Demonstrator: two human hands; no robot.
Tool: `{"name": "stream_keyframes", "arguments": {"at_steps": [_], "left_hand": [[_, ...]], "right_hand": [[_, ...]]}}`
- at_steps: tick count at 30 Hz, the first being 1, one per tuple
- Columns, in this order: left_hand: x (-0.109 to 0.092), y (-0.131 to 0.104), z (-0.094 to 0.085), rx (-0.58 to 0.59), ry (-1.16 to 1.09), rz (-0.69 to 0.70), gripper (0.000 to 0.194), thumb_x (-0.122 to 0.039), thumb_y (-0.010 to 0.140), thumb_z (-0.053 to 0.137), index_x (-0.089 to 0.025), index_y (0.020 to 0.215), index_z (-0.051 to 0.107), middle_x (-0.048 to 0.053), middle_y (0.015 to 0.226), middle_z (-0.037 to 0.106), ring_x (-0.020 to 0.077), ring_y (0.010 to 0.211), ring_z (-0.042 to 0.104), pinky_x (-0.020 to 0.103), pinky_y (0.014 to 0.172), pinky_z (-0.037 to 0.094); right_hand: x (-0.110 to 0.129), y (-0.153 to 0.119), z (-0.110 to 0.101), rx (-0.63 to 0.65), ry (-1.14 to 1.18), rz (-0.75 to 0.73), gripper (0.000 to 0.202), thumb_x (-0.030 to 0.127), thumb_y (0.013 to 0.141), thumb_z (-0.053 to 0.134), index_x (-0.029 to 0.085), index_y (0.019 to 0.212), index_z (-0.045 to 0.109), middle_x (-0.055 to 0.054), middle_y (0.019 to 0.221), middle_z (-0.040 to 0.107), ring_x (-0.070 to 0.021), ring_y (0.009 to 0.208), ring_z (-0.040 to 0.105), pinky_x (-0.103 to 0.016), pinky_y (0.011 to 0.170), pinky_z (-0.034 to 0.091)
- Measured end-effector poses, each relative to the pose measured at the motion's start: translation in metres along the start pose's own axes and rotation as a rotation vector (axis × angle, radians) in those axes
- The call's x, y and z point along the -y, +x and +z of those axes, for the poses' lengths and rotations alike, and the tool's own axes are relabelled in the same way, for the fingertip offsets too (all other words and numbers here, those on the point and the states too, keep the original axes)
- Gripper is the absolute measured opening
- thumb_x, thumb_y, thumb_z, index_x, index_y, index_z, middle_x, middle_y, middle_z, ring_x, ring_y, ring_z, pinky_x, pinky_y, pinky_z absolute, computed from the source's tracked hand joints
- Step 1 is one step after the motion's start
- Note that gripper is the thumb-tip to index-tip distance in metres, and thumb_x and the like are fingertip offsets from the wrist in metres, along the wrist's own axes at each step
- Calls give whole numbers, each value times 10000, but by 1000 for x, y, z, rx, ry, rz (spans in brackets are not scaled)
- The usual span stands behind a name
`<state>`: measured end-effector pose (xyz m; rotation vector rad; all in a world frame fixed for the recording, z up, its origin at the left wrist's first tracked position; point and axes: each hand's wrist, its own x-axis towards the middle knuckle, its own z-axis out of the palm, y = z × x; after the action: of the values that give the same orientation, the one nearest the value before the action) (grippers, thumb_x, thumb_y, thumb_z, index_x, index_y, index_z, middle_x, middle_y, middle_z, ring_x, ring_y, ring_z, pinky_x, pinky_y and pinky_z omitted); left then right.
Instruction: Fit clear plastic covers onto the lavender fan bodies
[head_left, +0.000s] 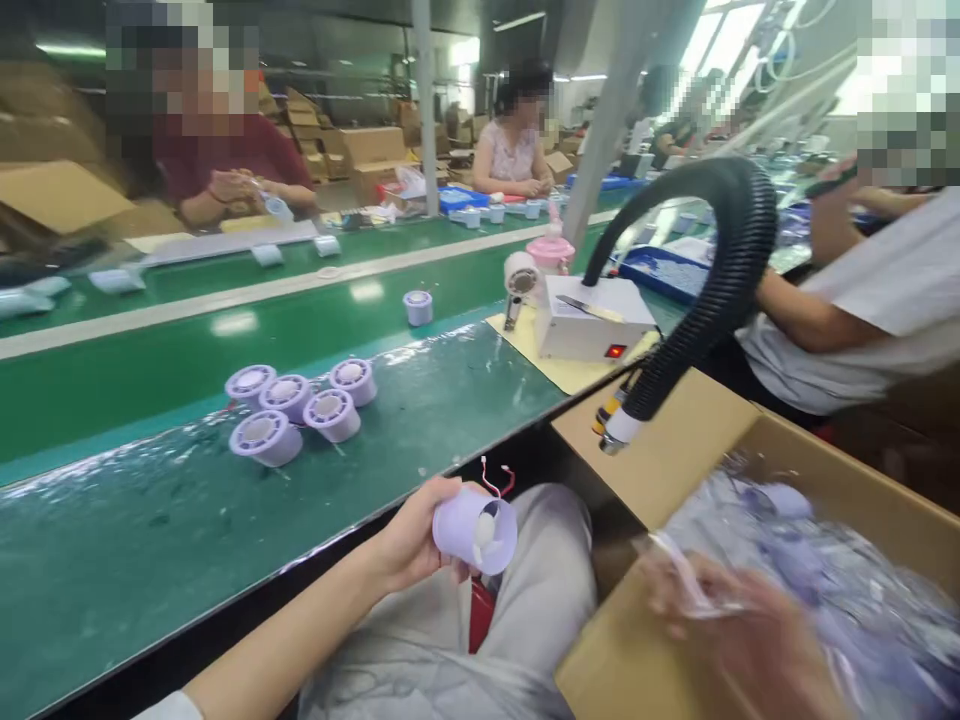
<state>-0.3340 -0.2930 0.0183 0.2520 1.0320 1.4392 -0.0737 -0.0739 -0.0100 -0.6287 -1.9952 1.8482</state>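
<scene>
My left hand (416, 535) is wrapped round a lilac fan housing (457, 530), a short round cup whose open end faces right. Inside it sits a white fan blade (486, 530), and thin red and white wires (495, 480) with small connectors rise behind it. My right hand (727, 610), smeared by motion, is over the near side of a cardboard box (615, 640). Its fingers close on a translucent plastic piece (686, 580), possibly part of a bag. Lilac parts in clear plastic bags (840, 590) fill the box.
Several lilac fan housings (330, 415) stand on the green bench at left; another housing (418, 307) stands on the conveyor (300, 325). A white fume extractor (592, 315) with a black hose (739, 230) stands ahead. Co-workers sit across the belt (232, 165) and at right (862, 290).
</scene>
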Motion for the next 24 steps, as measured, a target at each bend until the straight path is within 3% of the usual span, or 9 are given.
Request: {"name": "stream_keyframes", "arguments": {"at_steps": [3,6,8,10,13,15,18,21,24], "left_hand": [[14,18,9,150,-24,-275,714,-769,778,410,-101,947,597,64,661,639,155,439,587,191,302,363],[20,27,14,224,64,-394,846,-857,750,311,-89,934,616,60,642,629,124,388,540,169,282,279],[21,29,17,233,174,-411,856,-872,729,323,-95,922,625,48,653,617,98,394,509,160,292,244],[20,28,21,248,310,-390,767,-832,717,448,-114,919,626,40,712,616,84,444,502,155,317,236],[13,23,28,279,557,-286,489,-615,749,628,-152,909,617,8,759,591,85,535,486,166,392,290],[7,17,32,271,760,-138,314,-465,807,618,-167,905,627,-6,772,583,104,629,500,191,503,371],[1,6,35,183,1000,99,199,-347,840,598,-193,951,657,-6,873,598,125,760,518,221,656,404],[-1,-1,36,87,1116,170,214,-350,846,599,-217,996,674,8,936,602,141,795,529,234,667,388],[4,0,34,73,1109,171,235,-381,884,554,-213,982,685,23,969,638,163,859,570,246,712,413]], "right_hand": [[22,-10,39,136,-400,-318,283,374,865,568,231,1079,684,-146,1201,609,-341,1092,615,-446,849,559],[40,-3,71,200,-887,-550,620,101,767,549,264,1365,530,-162,1282,512,-337,1143,560,-479,904,529],[45,2,81,226,-1083,-570,731,33,719,533,271,1409,486,-173,1242,519,-356,1113,550,-499,857,544],[45,6,84,255,-1187,-491,730,-4,685,539,247,1370,526,-188,1266,515,-374,1091,545,-514,817,555],[41,8,82,318,-1136,-364,536,-29,686,543,208,1155,646,-181,1373,455,-374,1175,510,-507,865,545],[40,7,80,360,-967,-303,367,-19,731,545,214,987,665,-136,1370,455,-316,1212,511,-448,925,528],[43,3,76,350,-759,-208,242,16,759,591,220,883,628,-86,1299,485,-240,1149,569,-361,922,533],[44,0,73,317,-760,-168,175,125,790,667,225,927,626,-86,1299,490,-250,1103,599,-366,872,558],[42,0,73,188,-930,-288,342,213,865,635,230,1204,593,-142,1376,452,-301,1115,585,-429,828,575]]}}
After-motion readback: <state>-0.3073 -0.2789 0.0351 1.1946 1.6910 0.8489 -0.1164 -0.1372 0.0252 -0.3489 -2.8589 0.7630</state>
